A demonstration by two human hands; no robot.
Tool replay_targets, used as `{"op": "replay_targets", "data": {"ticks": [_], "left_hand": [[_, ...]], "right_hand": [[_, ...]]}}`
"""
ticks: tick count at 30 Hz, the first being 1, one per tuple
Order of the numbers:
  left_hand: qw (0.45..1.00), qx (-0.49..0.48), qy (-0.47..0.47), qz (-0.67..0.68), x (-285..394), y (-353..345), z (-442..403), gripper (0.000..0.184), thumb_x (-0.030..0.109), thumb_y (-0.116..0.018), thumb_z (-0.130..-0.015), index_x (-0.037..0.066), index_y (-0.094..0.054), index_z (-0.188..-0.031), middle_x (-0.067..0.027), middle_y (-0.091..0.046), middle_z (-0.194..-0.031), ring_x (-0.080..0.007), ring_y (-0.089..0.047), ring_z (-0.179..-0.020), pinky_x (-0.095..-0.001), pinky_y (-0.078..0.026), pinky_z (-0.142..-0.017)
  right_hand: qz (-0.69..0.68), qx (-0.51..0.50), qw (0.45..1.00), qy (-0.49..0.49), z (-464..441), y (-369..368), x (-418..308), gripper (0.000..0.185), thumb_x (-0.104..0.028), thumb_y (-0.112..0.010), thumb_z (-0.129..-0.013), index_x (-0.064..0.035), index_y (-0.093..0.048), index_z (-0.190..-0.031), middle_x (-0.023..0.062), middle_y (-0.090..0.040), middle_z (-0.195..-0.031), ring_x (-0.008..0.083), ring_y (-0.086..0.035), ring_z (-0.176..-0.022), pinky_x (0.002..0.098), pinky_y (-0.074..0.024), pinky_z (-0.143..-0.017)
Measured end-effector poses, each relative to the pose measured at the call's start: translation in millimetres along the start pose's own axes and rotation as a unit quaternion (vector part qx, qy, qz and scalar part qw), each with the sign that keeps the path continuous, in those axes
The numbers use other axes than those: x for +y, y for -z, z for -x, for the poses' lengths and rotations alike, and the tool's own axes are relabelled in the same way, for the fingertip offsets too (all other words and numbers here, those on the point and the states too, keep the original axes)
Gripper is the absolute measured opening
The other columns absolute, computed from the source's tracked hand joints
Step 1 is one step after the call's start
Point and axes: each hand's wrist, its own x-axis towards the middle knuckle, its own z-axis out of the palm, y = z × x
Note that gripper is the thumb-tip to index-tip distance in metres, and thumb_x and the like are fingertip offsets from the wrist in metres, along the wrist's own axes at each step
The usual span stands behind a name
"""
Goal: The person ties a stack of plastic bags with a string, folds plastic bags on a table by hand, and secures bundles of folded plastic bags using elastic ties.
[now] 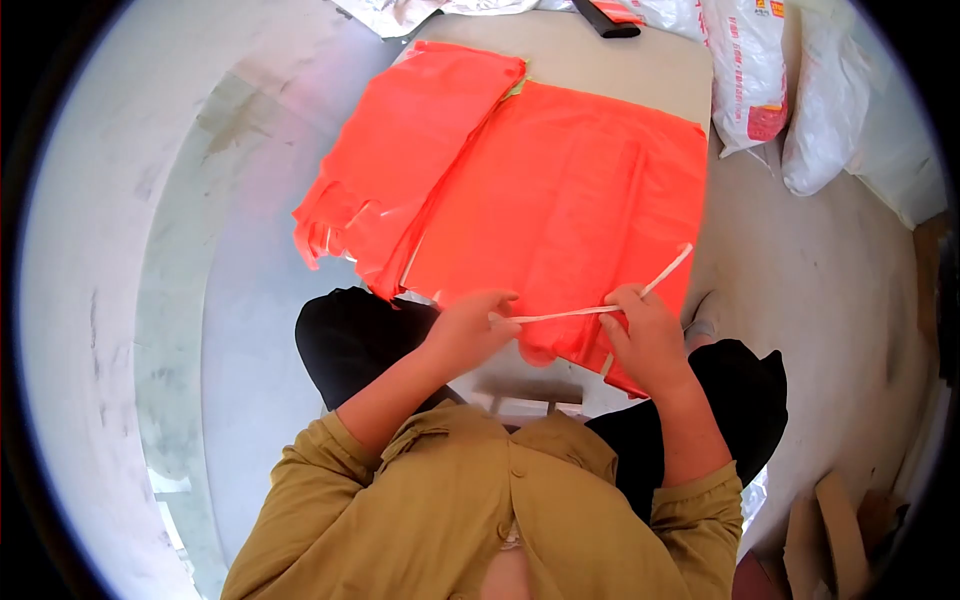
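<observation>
A thin whitish strip [565,314] is stretched between my two hands above the near edge of the red plastic sheets. My left hand [470,328] pinches one end of it. My right hand [640,335] grips it further along, and a loose end sticks out up and to the right. Beneath lies a stack of red plastic sheets [590,190], seemingly bags, with a lengthwise fold on the right. Another red pile [420,130] overlaps on the left, its lower edge ragged. A second pale strip shows below my right hand, partly hidden.
The sheets rest on a tan board or tabletop [660,75] in front of my knees. White printed sacks [745,70] stand at the back right. A black object [608,18] lies at the far edge. Cardboard pieces [840,535] lean at the lower right.
</observation>
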Motion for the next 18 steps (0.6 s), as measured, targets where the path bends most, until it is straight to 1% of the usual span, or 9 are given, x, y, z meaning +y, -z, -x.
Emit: {"op": "replay_targets", "data": {"ticks": [3, 5, 9, 12, 15, 18], "left_hand": [[1.000, 0.006, 0.011, 0.003, -12.2, -16.0, -11.5, 0.052, 0.026, -0.074, -0.090, 0.003, -0.059, -0.134, -0.0125, -0.070, -0.108, -0.0211, -0.069, -0.092, -0.0350, -0.055, -0.078], [0.999, 0.009, 0.048, -0.024, -8.4, -16.9, -16.4, 0.055, 0.028, -0.075, -0.090, 0.003, -0.057, -0.135, -0.0135, -0.070, -0.108, -0.0239, -0.070, -0.095, -0.0364, -0.055, -0.080], [0.994, -0.019, 0.104, -0.033, -2.8, -15.1, -23.3, 0.058, 0.031, -0.075, -0.089, 0.003, -0.055, -0.136, -0.0162, -0.070, -0.107, -0.0261, -0.072, -0.096, -0.0363, -0.055, -0.084], [0.998, 0.022, 0.063, -0.013, -16.5, -27.8, -24.7, 0.055, 0.027, -0.076, -0.089, 0.000, -0.056, -0.132, -0.0163, -0.069, -0.105, -0.0240, -0.071, -0.093, -0.0350, -0.056, -0.082], [0.992, -0.003, 0.075, 0.104, -32.6, -35.0, -27.4, 0.049, 0.020, -0.076, -0.089, -0.005, -0.056, -0.126, -0.0140, -0.068, -0.103, -0.0196, -0.070, -0.091, -0.0323, -0.056, -0.080], [0.985, -0.032, 0.100, 0.136, -45.5, -32.8, -17.7, 0.048, 0.022, -0.078, -0.086, -0.001, -0.058, -0.123, -0.0143, -0.070, -0.111, -0.0225, -0.070, -0.105, -0.0342, -0.055, -0.086]], "right_hand": [[0.011, -0.002, 0.999, -0.047, 1.6, -7.7, 8.6, 0.021, -0.013, -0.069, -0.090, -0.0025, -0.062, -0.107, 0.0149, -0.066, -0.107, 0.0355, -0.066, -0.097, 0.0424, -0.0526, -0.082], [-0.007, -0.021, 0.996, -0.085, 0.1, -12.2, 9.4, 0.022, -0.014, -0.069, -0.090, -0.0028, -0.061, -0.106, 0.0157, -0.066, -0.107, 0.0364, -0.065, -0.097, 0.0435, -0.0522, -0.082], [0.014, -0.013, 0.996, -0.082, -2.4, -20.5, 14.4, 0.022, -0.017, -0.070, -0.090, -0.0033, -0.060, -0.103, 0.0171, -0.066, -0.103, 0.0369, -0.066, -0.094, 0.0452, -0.0522, -0.079], [0.014, -0.036, 0.996, -0.082, -6.1, -20.4, 17.1, 0.022, -0.019, -0.070, -0.090, -0.0040, -0.059, -0.102, 0.0175, -0.067, -0.099, 0.0378, -0.066, -0.091, 0.0474, -0.0526, -0.077], [-0.011, -0.062, 0.994, -0.092, -6.5, -19.8, 13.6, 0.020, -0.020, -0.069, -0.090, -0.0035, -0.062, -0.099, 0.0169, -0.068, -0.093, 0.0364, -0.066, -0.088, 0.0458, -0.0522, -0.075], [-0.032, -0.107, 0.990, -0.086, -3.9, -18.1, 8.6, 0.019, -0.021, -0.070, -0.091, -0.0031, -0.064, -0.096, 0.0156, -0.069, -0.085, 0.0339, -0.067, -0.083, 0.0424, -0.0514, -0.072]]}}
